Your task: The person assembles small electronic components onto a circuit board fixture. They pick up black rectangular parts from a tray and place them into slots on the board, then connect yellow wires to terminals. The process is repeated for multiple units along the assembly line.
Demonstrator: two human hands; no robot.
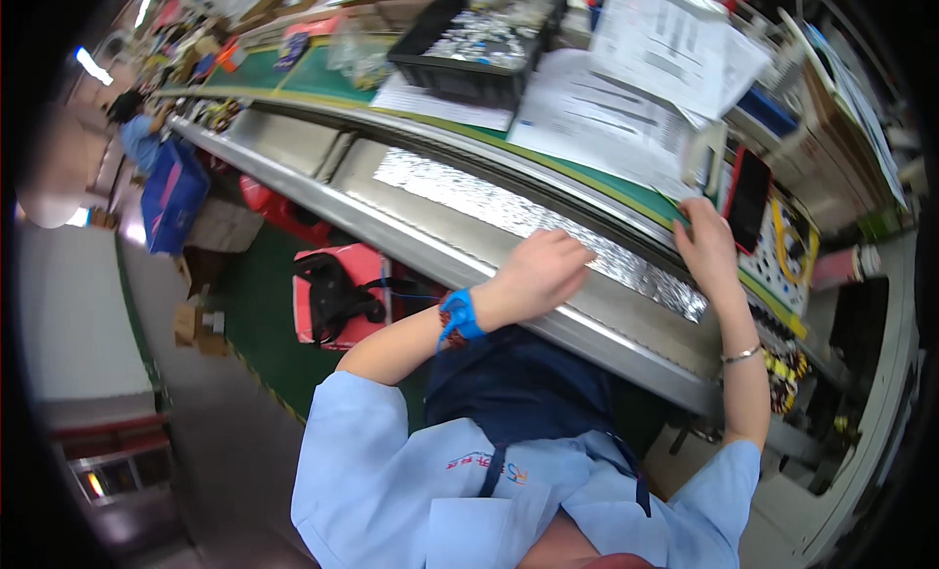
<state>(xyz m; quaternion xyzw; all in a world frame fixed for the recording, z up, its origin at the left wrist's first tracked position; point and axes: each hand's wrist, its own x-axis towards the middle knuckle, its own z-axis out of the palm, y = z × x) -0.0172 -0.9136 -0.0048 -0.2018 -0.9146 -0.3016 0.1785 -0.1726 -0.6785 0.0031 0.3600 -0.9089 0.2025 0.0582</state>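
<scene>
Fingers of left hand (pixel 541 273) flat on crinkled foil strip (pixel 509 215) (long, shiny).

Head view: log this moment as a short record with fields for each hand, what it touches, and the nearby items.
left hand: left hand with a blue wristband, resting palm down on the long crinkled silver foil strip
right hand: right hand at the far end of the strip, fingers by the white printed paper sheets; grip unclear
surface: grey metal conveyor channel
nearby: black plastic tray of small silvery parts; red-edged dark phone
</scene>
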